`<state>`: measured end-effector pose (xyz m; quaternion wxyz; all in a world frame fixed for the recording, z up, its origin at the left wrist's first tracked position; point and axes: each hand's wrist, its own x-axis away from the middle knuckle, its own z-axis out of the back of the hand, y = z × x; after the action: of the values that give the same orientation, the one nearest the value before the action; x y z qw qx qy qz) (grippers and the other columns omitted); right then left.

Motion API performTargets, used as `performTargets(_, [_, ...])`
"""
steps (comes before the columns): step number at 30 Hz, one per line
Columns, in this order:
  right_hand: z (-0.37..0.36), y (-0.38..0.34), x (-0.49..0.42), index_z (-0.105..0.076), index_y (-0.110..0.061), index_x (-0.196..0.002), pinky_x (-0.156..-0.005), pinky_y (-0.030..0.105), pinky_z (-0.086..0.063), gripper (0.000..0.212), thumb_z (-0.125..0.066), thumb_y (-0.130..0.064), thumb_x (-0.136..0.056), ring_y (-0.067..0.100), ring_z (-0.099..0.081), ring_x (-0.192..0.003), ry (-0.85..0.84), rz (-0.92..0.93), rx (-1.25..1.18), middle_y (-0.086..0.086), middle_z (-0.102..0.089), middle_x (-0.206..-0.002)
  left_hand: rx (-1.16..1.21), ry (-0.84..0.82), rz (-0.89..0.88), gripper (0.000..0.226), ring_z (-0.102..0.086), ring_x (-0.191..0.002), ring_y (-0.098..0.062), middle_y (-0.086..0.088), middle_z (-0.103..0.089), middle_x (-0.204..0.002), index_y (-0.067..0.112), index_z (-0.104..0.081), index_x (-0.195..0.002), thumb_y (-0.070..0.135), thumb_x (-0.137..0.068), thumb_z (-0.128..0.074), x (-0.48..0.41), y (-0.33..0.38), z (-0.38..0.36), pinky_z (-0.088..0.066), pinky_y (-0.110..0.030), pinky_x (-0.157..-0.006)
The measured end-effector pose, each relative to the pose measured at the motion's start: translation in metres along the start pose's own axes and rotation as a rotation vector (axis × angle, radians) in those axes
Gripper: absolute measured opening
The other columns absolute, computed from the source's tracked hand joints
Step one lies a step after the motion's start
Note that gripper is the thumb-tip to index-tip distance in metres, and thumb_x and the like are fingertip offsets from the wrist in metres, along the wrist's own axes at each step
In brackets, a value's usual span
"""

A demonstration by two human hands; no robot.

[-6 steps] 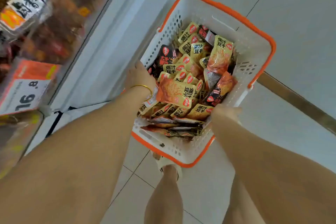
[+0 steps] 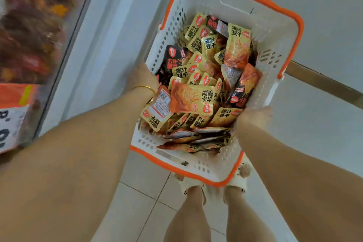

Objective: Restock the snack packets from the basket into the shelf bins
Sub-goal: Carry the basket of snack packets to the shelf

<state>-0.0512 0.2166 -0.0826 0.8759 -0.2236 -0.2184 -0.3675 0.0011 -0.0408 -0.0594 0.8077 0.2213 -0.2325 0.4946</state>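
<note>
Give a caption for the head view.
Left hand and right hand hold a basket full of packets beside a shelf.

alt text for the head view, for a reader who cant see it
Looking down, a person's left hand and right hand hold the sides of a white, orange-rimmed basket heaped with yellow, orange and black snack packets. A blurred shelf of goods stands at the left; sandalled feet show below.

Left forearm [image 2: 78, 143] stretched in from 8 o'clock, left hand [image 2: 144, 77] on the basket's [image 2: 275, 31] 9 o'clock wall, fingers curled over the rim out of sight, thin gold bangle [image 2: 144, 87] at the wrist, right forearm [image 2: 294, 173] from 4 o'clock, right hand [image 2: 254, 118] gripping the 4 o'clock wall, knuckles up.
</note>
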Motion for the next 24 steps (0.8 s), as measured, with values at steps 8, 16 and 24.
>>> performTargets(8, [0.015,0.007,-0.023,-0.035,-0.012,-0.077,-0.081,0.034,-0.042,0.026,-0.046,-0.023,-0.098,0.022,-0.044,-0.086,-0.1,0.049,-0.253,-0.003,-0.033,-0.069,0.155,0.076,0.009,0.032,-0.053,-0.114,-0.037,-0.023,-0.056,-0.125,-0.003,-0.054,-0.123,0.011,-0.096,-0.046,-0.022,0.005,-0.003,-0.041,-0.037,-0.09])
performTargets(16, [0.095,-0.032,-0.005,-0.054,-0.002,-0.111,-0.087,0.039,-0.046,0.026,-0.047,-0.023,-0.098,0.032,-0.057,-0.101,-0.083,-0.044,-0.29,0.013,-0.054,-0.094,0.101,0.035,0.109,0.03,-0.057,-0.111,-0.036,-0.021,-0.059,-0.123,-0.005,-0.056,-0.121,0.006,-0.094,-0.047,0.015,0.063,0.058,-0.046,-0.04,-0.091])
performTargets(24, [0.198,-0.09,-0.036,-0.054,-0.003,-0.118,-0.081,0.035,-0.047,0.033,-0.05,-0.028,-0.097,0.031,-0.059,-0.104,-0.103,-0.155,-0.336,0.013,-0.059,-0.104,0.076,-0.043,0.12,0.03,-0.055,-0.107,-0.028,-0.016,-0.056,-0.126,-0.006,-0.053,-0.123,0.004,-0.095,-0.049,0.05,0.185,0.121,-0.042,-0.027,-0.085])
